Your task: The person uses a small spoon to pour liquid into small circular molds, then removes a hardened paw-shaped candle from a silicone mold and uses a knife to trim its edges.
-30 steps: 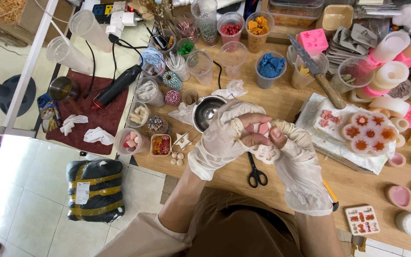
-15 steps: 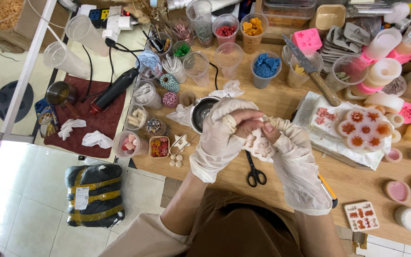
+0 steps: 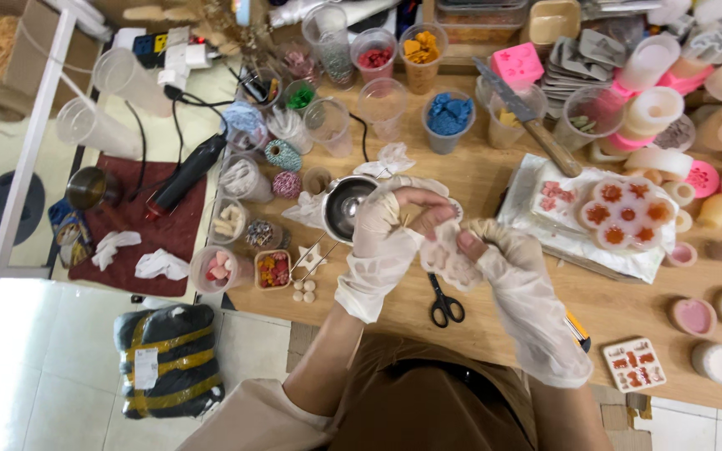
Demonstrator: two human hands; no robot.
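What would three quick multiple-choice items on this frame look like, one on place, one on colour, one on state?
1. Where do the black-handled scissors lie?
A. on the wooden table just below the hands
B. on the red mat
C. inside a plastic cup

2. What colour are the chunks in the cup left of the knife?
A. green
B. blue
C. white

3. What is the state of the white flexible mould?
A. flat on the table
B. stacked on the round flower mould
C. gripped between both gloved hands above the table

Answers:
1 A, the scissors rest on bare wood under the mould.
2 B, the cup holds bright blue pieces.
3 C, the left hand and the right hand each pinch it, their bare fingers poking through torn gloves.
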